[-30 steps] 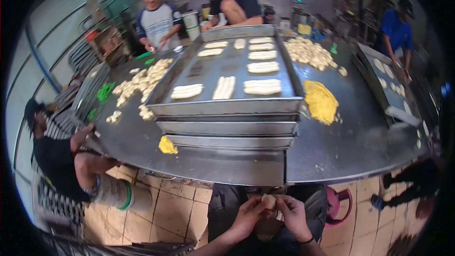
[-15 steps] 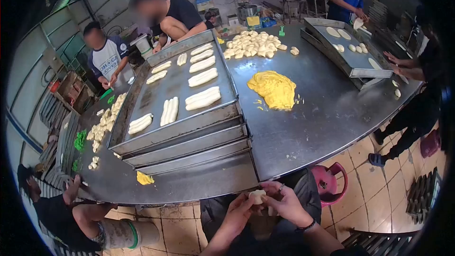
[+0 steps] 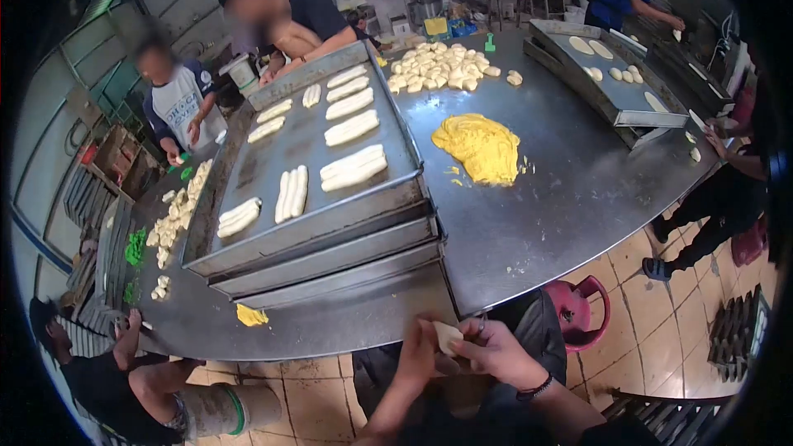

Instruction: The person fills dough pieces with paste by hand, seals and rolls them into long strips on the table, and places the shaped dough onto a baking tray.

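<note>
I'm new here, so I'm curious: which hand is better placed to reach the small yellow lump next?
Probably the left hand: the small yellow lump lies on its side, and the right hand pinches the dough piece.

Single view, head-worn camera. Looks forward and down from the wearer's side of the desk (image 3: 570,223); tilted, the near desk edge slanting in frame. Wearer's hands close, at lower centre; stacked trays (image 3: 310,157) mid-distance; back wall farther off, at top. Wide round field, corners dark. No second view to share coverage.
</note>
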A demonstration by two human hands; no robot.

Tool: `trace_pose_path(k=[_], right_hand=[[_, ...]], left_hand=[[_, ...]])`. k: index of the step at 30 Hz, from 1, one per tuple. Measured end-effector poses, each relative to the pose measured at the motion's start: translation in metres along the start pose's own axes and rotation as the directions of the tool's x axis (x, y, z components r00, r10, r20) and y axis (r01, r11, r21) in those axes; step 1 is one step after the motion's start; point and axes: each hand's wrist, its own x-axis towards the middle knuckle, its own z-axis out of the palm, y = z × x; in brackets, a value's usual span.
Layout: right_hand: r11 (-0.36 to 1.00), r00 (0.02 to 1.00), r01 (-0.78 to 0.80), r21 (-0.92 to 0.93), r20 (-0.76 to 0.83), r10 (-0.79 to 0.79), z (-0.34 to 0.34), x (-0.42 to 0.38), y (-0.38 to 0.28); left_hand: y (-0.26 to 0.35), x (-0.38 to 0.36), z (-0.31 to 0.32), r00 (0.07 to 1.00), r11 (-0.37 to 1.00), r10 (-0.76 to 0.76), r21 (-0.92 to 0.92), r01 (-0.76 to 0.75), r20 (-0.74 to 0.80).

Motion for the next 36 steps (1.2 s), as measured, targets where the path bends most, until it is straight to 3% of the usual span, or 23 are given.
trace_pose_path(k=[1,2,3,4,6,7,8,10,12,14,18,20,23,26,28,30,34,36], right_hand=[[1.0,1.0,-0.023,0.002,-0.003,0.023,-0.001,0.004,-0.002],[0.805,0.931,0.299,-0.512,-0.026,-0.363,-0.002,0.01,-0.002],[0.276,0.736,0.438,-0.856,0.165,-0.656,-0.002,0.016,-0.001],[0.276,0.742,0.434,-0.858,0.166,-0.649,-0.001,0.02,0.002],[0.192,0.656,0.638,-0.745,0.396,-0.642,0.002,0.029,0.001],[0.231,0.718,0.61,-0.758,0.406,-0.565,-0.003,0.029,-0.009],[0.465,0.844,0.48,-0.744,0.248,-0.475,-0.01,0.032,-0.019],[0.448,0.817,0.417,-0.791,0.11,-0.566,-0.058,0.065,-0.036],[0.145,0.548,0.117,-0.982,-0.058,-0.834,-0.078,0.088,-0.077],[0.002,0.318,-0.154,-0.988,-0.051,-0.947,-0.13,0.131,-0.082],[-0.001,0.286,-0.31,-0.951,-0.093,-0.954,-0.157,0.169,-0.084],[0.057,0.385,-0.332,-0.942,-0.191,-0.903,-0.16,0.173,-0.089],[0.016,0.336,-0.349,-0.937,-0.141,-0.931,-0.152,0.17,-0.096],[-0.007,0.298,-0.308,-0.952,-0.089,-0.95,-0.155,0.175,-0.096],[0.025,0.339,-0.311,-0.95,-0.135,-0.931,-0.157,0.176,-0.098],[-0.028,0.294,-0.333,-0.942,-0.076,-0.953,-0.164,0.177,-0.096],[-0.068,0.251,-0.19,-0.98,0.018,-0.968,-0.16,0.155,-0.086],[0.221,0.237,0.104,-0.97,-0.191,-0.952,-0.157,0.14,-0.081]], left_hand=[[0.002,-0.003,-0.001,0.993,0.97,-0.119,-0.217,0.112,-0.018],[0.007,-0.007,-0.006,0.99,0.966,-0.139,-0.224,0.131,-0.023],[0.014,-0.008,-0.013,0.97,0.916,-0.199,-0.325,0.235,0.14],[0.018,-0.008,-0.019,0.925,0.848,-0.228,-0.404,0.342,0.304],[0.005,-0.011,-0.028,0.925,0.875,-0.212,-0.36,0.323,0.315],[0.0,-0.009,-0.029,0.956,0.912,-0.21,-0.312,0.266,0.204],[-0.001,-0.006,-0.03,0.977,0.943,-0.193,-0.26,0.209,0.087],[0.0,-0.001,-0.04,0.981,0.917,-0.194,-0.354,0.185,0.009],[-0.002,-0.002,-0.053,0.972,0.883,-0.225,-0.436,0.174,-0.068],[-0.005,-0.002,-0.064,0.98,0.762,-0.161,-0.646,0.05,-0.114],[-0.006,-0.002,-0.08,0.987,0.705,-0.096,-0.709,-0.025,-0.131],[-0.005,-0.004,-0.09,0.988,0.712,-0.08,-0.701,-0.035,-0.13],[0.008,-0.009,-0.099,0.965,0.719,-0.079,-0.685,-0.118,-0.25],[0.01,-0.013,-0.111,0.965,0.716,-0.08,-0.688,-0.118,-0.248],[0.012,-0.017,-0.109,0.966,0.727,-0.069,-0.675,-0.123,-0.25],[0.013,-0.02,-0.105,0.972,0.715,-0.104,-0.695,-0.074,-0.21],[0.012,-0.029,-0.102,0.963,0.705,-0.152,-0.707,-0.05,-0.22],[0.005,-0.032,-0.103,0.96,0.698,-0.168,-0.715,-0.046,-0.226]])
